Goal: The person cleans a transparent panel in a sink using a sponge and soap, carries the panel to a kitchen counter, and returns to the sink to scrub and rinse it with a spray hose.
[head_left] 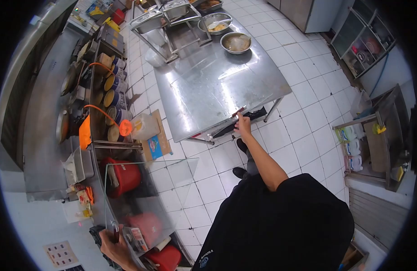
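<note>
My right hand [242, 124] reaches out to the near edge of a steel table [208, 97]. Its fingers are closed around a small, thin reddish-brown object [238, 112] lying at that edge; its kind is unclear. At the lower left, my left hand [114, 248] is closed on a short dark-red handle [116, 232] with a shiny end, beside a clear glass pane [186, 180]. What the handle belongs to does not show. Near the far end of the tabletop stands a metal bowl [236, 42] of liquid with a clear lump in it.
Behind that bowl are another bowl [215, 23] with yellowish food and a steel rack [172, 34]. On the left, several tins [113, 98] and a clear plastic jug [146, 126] line the counter. Red bins [122, 176] stand below. A shelf [375, 140] with bottles is at right.
</note>
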The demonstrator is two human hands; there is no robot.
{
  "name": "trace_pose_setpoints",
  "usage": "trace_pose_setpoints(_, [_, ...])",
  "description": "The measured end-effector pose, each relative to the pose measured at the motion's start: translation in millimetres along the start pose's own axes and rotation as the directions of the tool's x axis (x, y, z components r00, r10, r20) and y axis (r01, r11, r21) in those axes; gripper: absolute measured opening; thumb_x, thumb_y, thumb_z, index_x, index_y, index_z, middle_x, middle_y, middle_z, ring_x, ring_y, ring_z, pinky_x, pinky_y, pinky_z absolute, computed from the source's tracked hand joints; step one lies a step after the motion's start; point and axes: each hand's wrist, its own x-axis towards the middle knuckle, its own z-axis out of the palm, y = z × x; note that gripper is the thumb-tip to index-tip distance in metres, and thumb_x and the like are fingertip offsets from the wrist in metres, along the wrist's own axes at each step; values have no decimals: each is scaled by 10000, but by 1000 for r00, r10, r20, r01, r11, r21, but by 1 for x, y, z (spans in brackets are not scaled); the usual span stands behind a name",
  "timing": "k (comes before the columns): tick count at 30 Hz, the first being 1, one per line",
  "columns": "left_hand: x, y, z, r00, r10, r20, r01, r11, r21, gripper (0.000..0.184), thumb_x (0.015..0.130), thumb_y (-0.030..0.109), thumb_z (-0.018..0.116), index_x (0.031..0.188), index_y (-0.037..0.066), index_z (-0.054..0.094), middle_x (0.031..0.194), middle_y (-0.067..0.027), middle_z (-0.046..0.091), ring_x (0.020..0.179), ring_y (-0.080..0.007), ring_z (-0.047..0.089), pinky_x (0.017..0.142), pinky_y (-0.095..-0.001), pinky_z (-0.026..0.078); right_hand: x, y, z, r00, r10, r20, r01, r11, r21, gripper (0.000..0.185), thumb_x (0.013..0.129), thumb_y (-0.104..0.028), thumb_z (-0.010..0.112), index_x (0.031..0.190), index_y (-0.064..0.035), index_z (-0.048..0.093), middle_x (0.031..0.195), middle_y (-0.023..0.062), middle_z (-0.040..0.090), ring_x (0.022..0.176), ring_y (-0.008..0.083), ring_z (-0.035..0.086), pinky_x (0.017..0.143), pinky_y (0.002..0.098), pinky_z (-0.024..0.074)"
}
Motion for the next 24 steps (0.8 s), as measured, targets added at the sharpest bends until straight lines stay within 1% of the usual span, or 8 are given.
trace_pose_setpoints(4, [1, 8, -2, 1000, 2, 28, -1, 1000, -31, 397, 773, 183, 850, 851, 22, 496, 574, -95, 464, 474, -250, 440, 479, -373, 371, -27, 23, -72, 953, 39, 302, 35, 971, -237, 385, 945, -470, 610, 932, -90, 547, 813, 40, 582, 735, 140, 597, 618, 323, 539])
trace_pose_setpoints(8, [8, 27, -25, 1000, 7, -4, -7, 999, -45, 377, 819, 167, 818, 866, 5, 481, 590, -95, 482, 489, -228, 445, 493, -355, 374, -67, 39, -132, 900, 226, 373, -20, 876, -482, 393, 939, -459, 635, 1001, -77, 571, 855, 43, 615, 743, 127, 613, 620, 289, 528])
trace_pose_setpoints(11, [23, 45, -53, 993, 105, -55, -109, 992, -67, 387, 817, 203, 820, 864, 13, 486, 602, -71, 451, 499, -211, 431, 488, -342, 370, -96, 28, -156, 759, 328, 562, 34, 842, -538, 449, 940, -459, 645, 1133, -58, 576, 960, 64, 640, 829, 151, 645, 690, 302, 536])
trace_pose_setpoints(14, [47, 85, -77, 972, 204, -118, -204, 979, 15, 412, 813, 246, 825, 852, 19, 483, 643, -60, 427, 548, -200, 431, 507, -334, 378, -134, -26, -160, 528, 385, 757, 126, 846, -518, 536, 962, -431, 633, 1326, -61, 503, 1164, 109, 629, 999, 182, 645, 825, 340, 544])
trace_pose_setpoints(17, [71, 155, -97, 946, 289, -144, -302, 951, -74, 385, 792, 170, 825, 844, 17, 476, 659, -67, 426, 566, -195, 434, 530, -331, 389, -141, -51, -169, 310, 378, 872, 45, 910, -411, 659, 986, -402, 616, 1498, -97, 334, 1383, 149, 517, 1204, 224, 568, 980, 394, 503])
trace_pose_setpoints(20, [88, 231, -103, 895, 376, -239, -408, 908, -97, 432, 685, 238, 883, 861, 32, 547, 613, -42, 464, 507, -189, 465, 518, -327, 364, -135, -80, -204, 222, 267, 938, -83, 963, -254, 751, 977, -430, 622, 1546, -129, 235, 1494, 160, 411, 1327, 259, 480, 1089, 436, 424])
trace_pose_setpoints(23, [103, 324, -104, 866, 418, -274, -474, 860, -187, 436, 703, 285, 871, 841, 39, 539, 612, -44, 458, 505, -179, 471, 520, -319, 361, -109, -104, -260, 238, 95, 967, -170, 984, -55, 757, 978, -469, 601, 1548, -122, 243, 1495, 158, 403, 1361, 301, 445, 1100, 467, 402])
trace_pose_setpoints(24, [110, 357, -104, 818, 487, -305, -545, 826, -142, 444, 741, 298, 858, 811, 41, 504, 611, -52, 446, 505, -161, 466, 504, -314, 348, -112, -129, -282, 264, 13, 964, -177, 984, 35, 715, 968, -508, 588, 1504, -103, 343, 1483, 155, 424, 1385, 305, 424, 1110, 478, 388])
